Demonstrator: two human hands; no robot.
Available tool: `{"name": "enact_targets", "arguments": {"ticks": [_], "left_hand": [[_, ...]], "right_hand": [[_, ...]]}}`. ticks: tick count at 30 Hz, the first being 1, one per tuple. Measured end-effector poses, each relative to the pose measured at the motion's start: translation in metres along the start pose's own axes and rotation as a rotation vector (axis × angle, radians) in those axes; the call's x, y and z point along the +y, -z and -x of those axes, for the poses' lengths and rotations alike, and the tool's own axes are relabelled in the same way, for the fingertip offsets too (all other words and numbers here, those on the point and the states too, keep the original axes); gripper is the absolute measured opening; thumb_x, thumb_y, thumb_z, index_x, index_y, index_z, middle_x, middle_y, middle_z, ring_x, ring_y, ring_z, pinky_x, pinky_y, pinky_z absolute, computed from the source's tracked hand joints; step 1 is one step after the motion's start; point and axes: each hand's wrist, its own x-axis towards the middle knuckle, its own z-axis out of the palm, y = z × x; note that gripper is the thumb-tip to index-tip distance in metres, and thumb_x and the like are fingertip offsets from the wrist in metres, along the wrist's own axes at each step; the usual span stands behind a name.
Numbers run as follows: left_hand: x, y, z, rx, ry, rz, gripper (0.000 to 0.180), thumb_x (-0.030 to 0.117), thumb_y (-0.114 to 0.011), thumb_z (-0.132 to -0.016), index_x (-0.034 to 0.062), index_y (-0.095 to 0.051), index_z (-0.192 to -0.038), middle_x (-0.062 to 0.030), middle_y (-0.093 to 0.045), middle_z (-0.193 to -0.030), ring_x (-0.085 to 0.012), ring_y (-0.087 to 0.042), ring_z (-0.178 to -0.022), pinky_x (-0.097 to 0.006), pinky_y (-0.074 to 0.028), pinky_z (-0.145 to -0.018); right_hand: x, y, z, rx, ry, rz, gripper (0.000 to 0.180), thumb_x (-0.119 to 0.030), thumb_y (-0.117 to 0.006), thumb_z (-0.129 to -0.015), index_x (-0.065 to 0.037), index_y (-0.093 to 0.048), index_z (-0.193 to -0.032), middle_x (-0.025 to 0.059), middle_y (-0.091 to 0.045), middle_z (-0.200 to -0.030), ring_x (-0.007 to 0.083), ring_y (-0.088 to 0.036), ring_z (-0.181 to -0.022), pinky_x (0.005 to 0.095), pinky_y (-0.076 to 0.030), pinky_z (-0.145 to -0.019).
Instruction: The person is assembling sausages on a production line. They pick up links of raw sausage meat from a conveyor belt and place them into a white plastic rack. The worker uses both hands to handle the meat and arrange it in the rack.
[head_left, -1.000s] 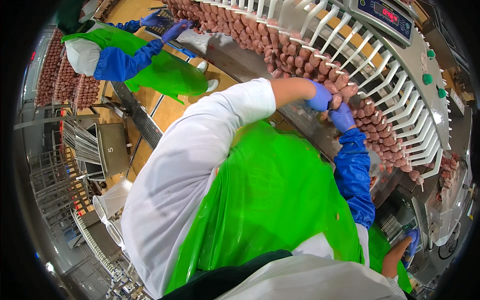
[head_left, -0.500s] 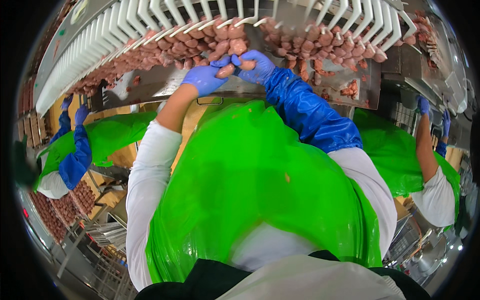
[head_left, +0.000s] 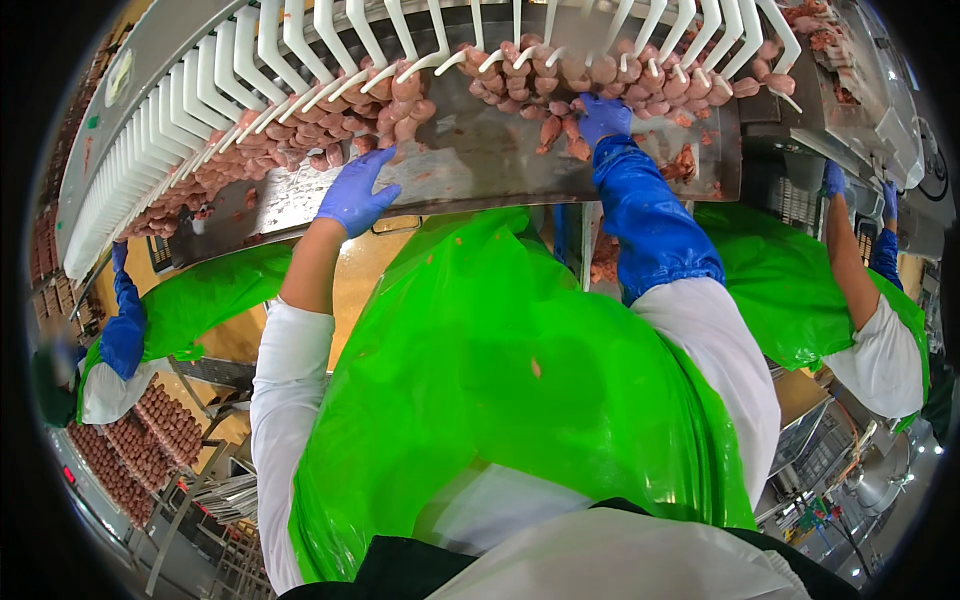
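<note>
Strings of pink linked sausages hang from a curved row of white hooks, in a left bunch (head_left: 400, 110) and a right bunch (head_left: 540, 85). My left hand (head_left: 358, 196), in a blue-violet glove, is open, thumb apart, just below the lower links of the left bunch. Nothing shows in its grasp. My right hand (head_left: 604, 118), gloved, with a blue sleeve cover, reaches in among the right bunch and touches links there. Its fingertips are partly hidden, so I cannot tell whether they grip.
A metal tray (head_left: 470, 165) with meat scraps (head_left: 682, 163) runs under the white hooks (head_left: 395, 30). Co-workers in green aprons stand on the left (head_left: 215, 290) and right (head_left: 775, 290). Racked sausages (head_left: 150, 435) are at the lower left, machinery (head_left: 850, 120) at the far right.
My hands have parted from the sausage links they held together. The left has moved left and down and opened; the right has moved right to the other bunch. The hooks have shifted left.
</note>
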Motion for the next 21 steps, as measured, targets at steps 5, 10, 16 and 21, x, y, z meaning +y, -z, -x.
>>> {"name": "enact_targets", "arguments": {"ticks": [5,10,16,21], "left_hand": [[0.039,0.001,-0.013,-0.127,-0.065,0.125,0.054,0.039,-0.054,-0.092,0.0159,-0.048,-0.140,-0.0177,-0.051,-0.139,-0.0371,-0.046,-0.128,-0.043,-0.036,-0.109],[0.089,-0.004,-0.051,-0.220,-0.279,0.247,0.052,0.040,-0.053,-0.093,0.0161,-0.049,-0.139,-0.0184,-0.053,-0.137,-0.0380,-0.047,-0.128,-0.044,-0.038,-0.107],[0.134,-0.028,-0.115,-0.078,-0.301,0.489,0.040,0.030,-0.058,-0.091,0.0105,-0.058,-0.125,-0.0154,-0.063,-0.119,-0.0309,-0.060,-0.112,-0.040,-0.046,-0.098],[0.121,-0.014,-0.113,-0.449,-0.257,1.107,0.021,0.016,-0.054,-0.089,-0.0005,-0.064,-0.084,-0.0109,-0.070,-0.074,-0.0177,-0.066,-0.069,-0.030,-0.051,-0.070]], "right_hand": [[0.022,0.028,-0.011,-0.523,0.009,0.183,0.032,-0.041,-0.054,-0.087,-0.021,-0.070,-0.106,0.0056,-0.066,-0.115,0.0309,-0.059,-0.110,0.0500,-0.042,-0.095],[0.022,0.075,0.005,-0.694,0.023,-1.088,0.024,-0.028,-0.055,-0.093,-0.006,-0.065,-0.096,0.0073,-0.068,-0.088,0.0280,-0.066,-0.085,0.0372,-0.052,-0.081],[-0.056,0.221,-0.016,-1.027,-0.110,-1.779,0.022,-0.018,-0.051,-0.097,0.001,-0.058,-0.088,0.0062,-0.064,-0.084,0.0164,-0.065,-0.078,0.0315,-0.053,-0.076],[-0.069,0.230,-0.021,-0.528,0.322,-0.646,0.022,-0.025,-0.053,-0.094,-0.005,-0.062,-0.091,0.0103,-0.066,-0.086,0.0275,-0.067,-0.077,0.0420,-0.053,-0.072]]}}
